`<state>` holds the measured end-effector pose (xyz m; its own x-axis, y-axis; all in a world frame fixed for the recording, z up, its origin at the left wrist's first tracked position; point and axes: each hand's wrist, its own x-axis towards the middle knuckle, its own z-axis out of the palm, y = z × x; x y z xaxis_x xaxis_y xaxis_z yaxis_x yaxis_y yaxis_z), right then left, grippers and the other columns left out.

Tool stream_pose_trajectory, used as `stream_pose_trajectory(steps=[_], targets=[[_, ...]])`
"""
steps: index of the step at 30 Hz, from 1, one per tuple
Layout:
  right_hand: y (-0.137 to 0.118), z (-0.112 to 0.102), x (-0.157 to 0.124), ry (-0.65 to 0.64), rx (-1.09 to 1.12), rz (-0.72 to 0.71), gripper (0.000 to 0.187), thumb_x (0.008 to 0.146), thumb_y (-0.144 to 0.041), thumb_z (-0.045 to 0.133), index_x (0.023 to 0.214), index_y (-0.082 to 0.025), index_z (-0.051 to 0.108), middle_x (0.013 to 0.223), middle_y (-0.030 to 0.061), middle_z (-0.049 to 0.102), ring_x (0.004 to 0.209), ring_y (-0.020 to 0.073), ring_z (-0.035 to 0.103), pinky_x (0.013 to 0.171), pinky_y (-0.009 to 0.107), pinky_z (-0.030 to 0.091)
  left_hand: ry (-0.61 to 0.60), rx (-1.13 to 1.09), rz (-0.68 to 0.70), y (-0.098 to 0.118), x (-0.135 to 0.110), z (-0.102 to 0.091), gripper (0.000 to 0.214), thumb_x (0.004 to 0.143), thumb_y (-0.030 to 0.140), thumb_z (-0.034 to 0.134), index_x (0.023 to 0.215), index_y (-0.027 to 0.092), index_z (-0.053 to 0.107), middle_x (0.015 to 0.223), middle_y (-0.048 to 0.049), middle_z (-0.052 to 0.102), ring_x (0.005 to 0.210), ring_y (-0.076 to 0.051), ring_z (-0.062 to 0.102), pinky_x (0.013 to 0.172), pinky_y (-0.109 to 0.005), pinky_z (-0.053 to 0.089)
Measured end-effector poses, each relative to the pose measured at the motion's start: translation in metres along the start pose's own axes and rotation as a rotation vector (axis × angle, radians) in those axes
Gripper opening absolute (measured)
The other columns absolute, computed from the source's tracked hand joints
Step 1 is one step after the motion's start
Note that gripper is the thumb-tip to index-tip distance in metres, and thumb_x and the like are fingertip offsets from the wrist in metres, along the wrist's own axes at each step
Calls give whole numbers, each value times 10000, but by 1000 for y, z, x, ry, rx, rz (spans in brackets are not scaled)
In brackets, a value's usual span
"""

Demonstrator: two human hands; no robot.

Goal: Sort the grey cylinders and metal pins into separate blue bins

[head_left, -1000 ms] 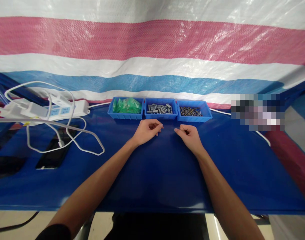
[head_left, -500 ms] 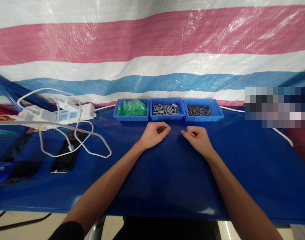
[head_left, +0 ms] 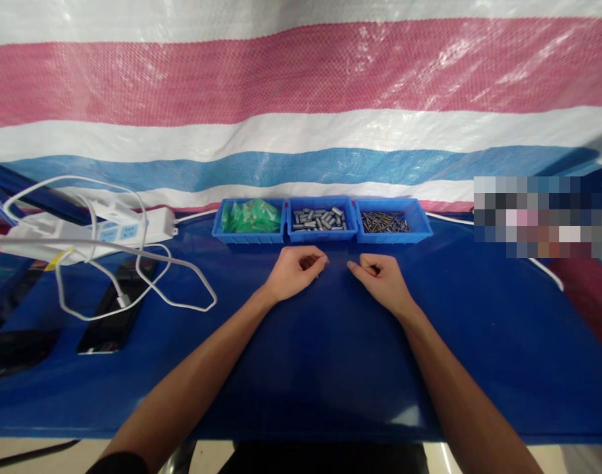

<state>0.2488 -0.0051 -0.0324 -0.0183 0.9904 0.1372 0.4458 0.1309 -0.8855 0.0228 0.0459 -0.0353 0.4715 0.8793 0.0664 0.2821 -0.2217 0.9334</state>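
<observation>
My left hand point(head_left: 295, 271) rests on the blue table in front of the middle bin, its fingers curled loosely toward the thumb. Nothing shows in its hollow. A short gap away, my right hand point(head_left: 382, 280) lies curled into a loose fist, with the thumb pointing at the left hand and nothing visible in it. Behind the hands, three blue bins stand side by side. The left bin point(head_left: 249, 239) holds green plastic packets point(head_left: 255, 216). Short grey metal cylinders point(head_left: 320, 220) lie in the middle bin point(head_left: 323, 236). Thin screws point(head_left: 384, 222) fill the right bin point(head_left: 402, 238).
At the left are a white power strip point(head_left: 160, 225) and a looped white cable point(head_left: 189, 306) crossing a black phone point(head_left: 106, 329). A striped plastic sheet point(head_left: 301, 72) hangs behind the table point(head_left: 305, 382). A person's dark red sleeve point(head_left: 579, 289) is at the right, beside a blurred patch.
The view has shifted slightly, so the bins, power strip and both hands sit a little farther left in the picture. My hands keep nearly the same curled pose.
</observation>
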Motion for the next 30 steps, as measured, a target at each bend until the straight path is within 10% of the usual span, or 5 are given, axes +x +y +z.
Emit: stream_pose_trajectory(steps=[30], targets=[[2, 3, -1, 10, -25, 1, 504, 934, -389, 668, 581, -225, 348, 571, -58, 320, 551, 104, 319, 555, 285, 253, 52, 38, 89, 2, -2, 3, 209, 969, 292, 633, 879, 148, 754, 736, -28, 746, 584, -117, 666, 577, -220, 529]])
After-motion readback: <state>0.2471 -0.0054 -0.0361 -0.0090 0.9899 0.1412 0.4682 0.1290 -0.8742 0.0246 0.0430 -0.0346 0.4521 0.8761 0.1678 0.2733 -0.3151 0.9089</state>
